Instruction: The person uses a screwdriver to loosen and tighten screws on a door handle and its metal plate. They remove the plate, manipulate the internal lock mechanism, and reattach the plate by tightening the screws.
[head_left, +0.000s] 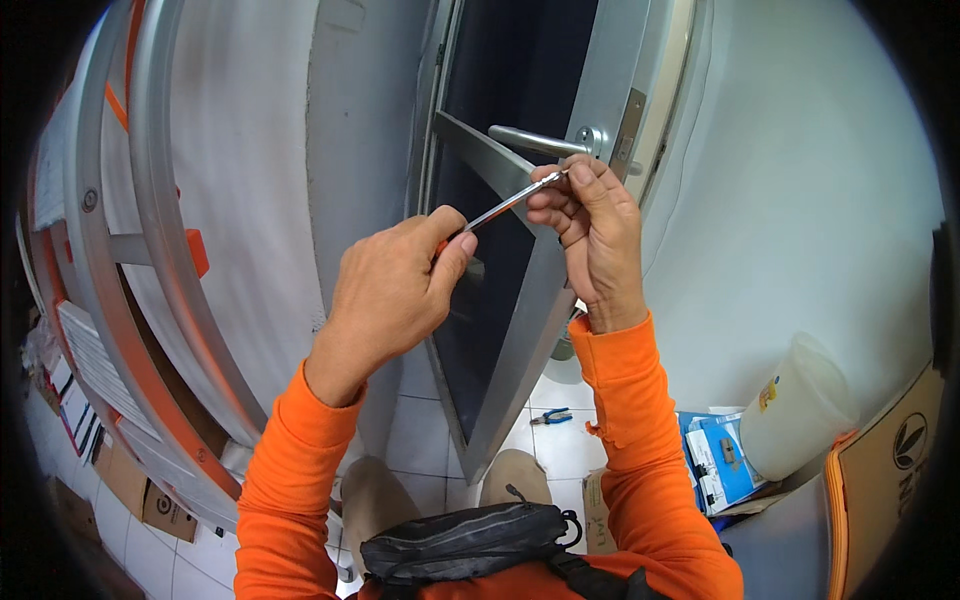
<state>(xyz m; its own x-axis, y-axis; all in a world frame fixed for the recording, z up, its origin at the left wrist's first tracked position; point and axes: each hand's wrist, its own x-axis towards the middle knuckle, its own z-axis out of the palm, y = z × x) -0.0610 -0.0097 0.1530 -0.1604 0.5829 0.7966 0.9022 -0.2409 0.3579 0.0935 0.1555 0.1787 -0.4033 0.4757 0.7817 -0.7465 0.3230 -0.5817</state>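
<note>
My left hand (390, 285) is closed around the handle of a screwdriver (503, 207), whose metal shaft slants up to the right. The handle is mostly covered by my fingers, with a bit of orange showing. My right hand (603, 220) pinches thumb and forefinger together at the shaft's tip. Whatever tiny piece sits between those fingertips is too small to name. Just behind the right fingertips is a silver lever handle (535, 140) on a grey metal-framed door (530, 340) with dark panels. A lock plate (628, 125) shows on the door's edge.
Blue-handled pliers (551, 416) lie on the tiled floor. To the left stands a metal ladder (165, 200). At the right are a translucent bin (800, 410), blue folders (722, 458) and a cardboard box (885, 480). A black waist bag (465, 540) hangs at my front.
</note>
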